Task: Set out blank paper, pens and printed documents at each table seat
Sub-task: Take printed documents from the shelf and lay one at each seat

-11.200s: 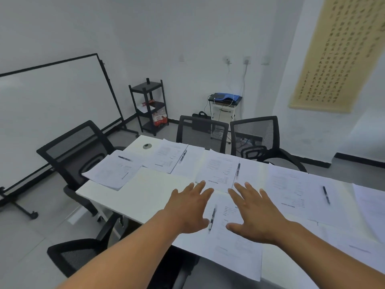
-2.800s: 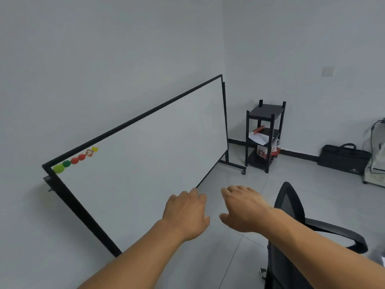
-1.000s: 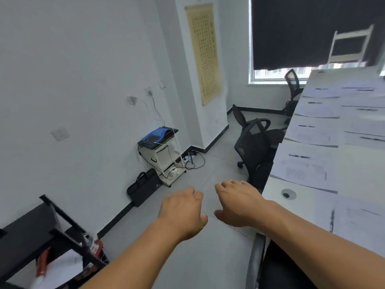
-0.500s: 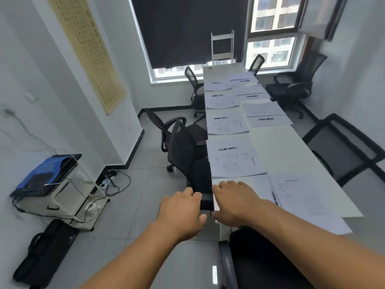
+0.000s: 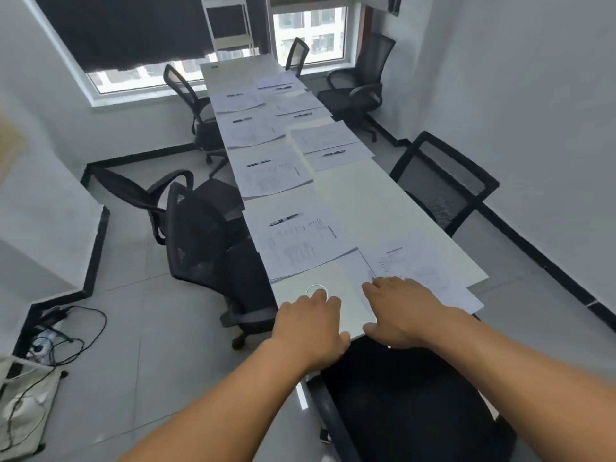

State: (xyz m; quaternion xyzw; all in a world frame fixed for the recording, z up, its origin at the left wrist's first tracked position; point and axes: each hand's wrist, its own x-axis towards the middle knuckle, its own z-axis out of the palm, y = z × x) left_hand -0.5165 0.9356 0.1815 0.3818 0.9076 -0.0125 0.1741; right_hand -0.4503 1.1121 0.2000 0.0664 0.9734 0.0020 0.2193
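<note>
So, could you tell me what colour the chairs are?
Black chairs, clearest in the head view.

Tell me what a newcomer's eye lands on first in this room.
First, the long white table running from the near edge toward the windows, lined with sets of printed sheets, most topped with a black pen. Next, the two bare hands, left hand and right hand, held over the near end with nothing in their grip. Black mesh chairs stand along both sides.
</note>
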